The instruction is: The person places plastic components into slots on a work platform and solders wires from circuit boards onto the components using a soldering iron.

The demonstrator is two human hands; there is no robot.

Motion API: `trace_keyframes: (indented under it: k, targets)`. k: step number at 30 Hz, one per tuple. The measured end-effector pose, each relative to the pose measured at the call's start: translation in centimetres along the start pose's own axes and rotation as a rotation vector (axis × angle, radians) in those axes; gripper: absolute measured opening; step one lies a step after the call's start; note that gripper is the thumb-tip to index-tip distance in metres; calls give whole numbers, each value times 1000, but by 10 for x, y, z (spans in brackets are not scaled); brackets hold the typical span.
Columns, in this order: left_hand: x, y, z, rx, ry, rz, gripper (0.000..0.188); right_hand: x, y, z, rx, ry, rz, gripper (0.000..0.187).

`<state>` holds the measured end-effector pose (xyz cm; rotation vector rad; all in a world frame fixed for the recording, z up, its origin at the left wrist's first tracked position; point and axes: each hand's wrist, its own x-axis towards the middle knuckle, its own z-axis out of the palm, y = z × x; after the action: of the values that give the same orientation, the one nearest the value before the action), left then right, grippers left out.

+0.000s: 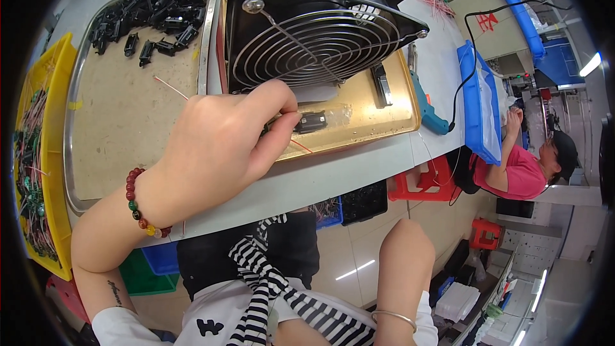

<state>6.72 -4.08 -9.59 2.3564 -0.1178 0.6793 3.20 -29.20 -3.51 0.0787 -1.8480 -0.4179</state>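
My left hand point(224, 129), with a beaded bracelet on its wrist, reaches over the table with thumb and forefinger pinched together. A bit of something dark shows between its fingers, mostly hidden by them. Just beyond the fingertips a small black plastic part point(312, 122) lies on a gold-coloured tray point(365, 134). One thin wire point(170, 87) sticks out past the back of the hand, and a red wire point(301, 147) shows below the thumb. My right arm is bent, a bangle at its wrist; its hand is out of the picture.
A black fan point(314, 51) with a wire guard stands over the gold tray. Another black part point(382, 85) lies beside it. Black parts point(160, 9) are heaped in a steel-rimmed tray point(72, 134). A yellow bin point(57, 154) holds wired pieces. A teal-handled tool point(428, 106) lies right; a co-worker point(519, 170) sits beyond.
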Motion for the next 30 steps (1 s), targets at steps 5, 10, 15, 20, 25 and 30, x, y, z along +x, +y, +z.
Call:
trace_keyframes:
  k: [5, 10, 15, 20, 25, 30]
  targets:
    - [5, 3, 4, 6, -9, 14, 6, -18, 18, -30, -234, 147, -7, 23]
    - [-5, -4, -1, 10, 14, -20, 6, -94, -33, -44, -775, 353, 1129, 34]
    - [0, -1, 3, 63, -21, 28, 6, -208, -104, -79, -974, 1138, 1419, 30]
    - [-2, -4, 3, 1, 8, 26, 6, -203, -101, -140, -1544, 1055, 1305, 5]
    - [0, -4, 1, -28, 8, 42, 7, -160, -81, -201, -1868, -493, 1435, 51]
    - [1, -2, 2, 10, 1, 40, 7, -145, -40, -226, -1510, -612, 1685, 66]
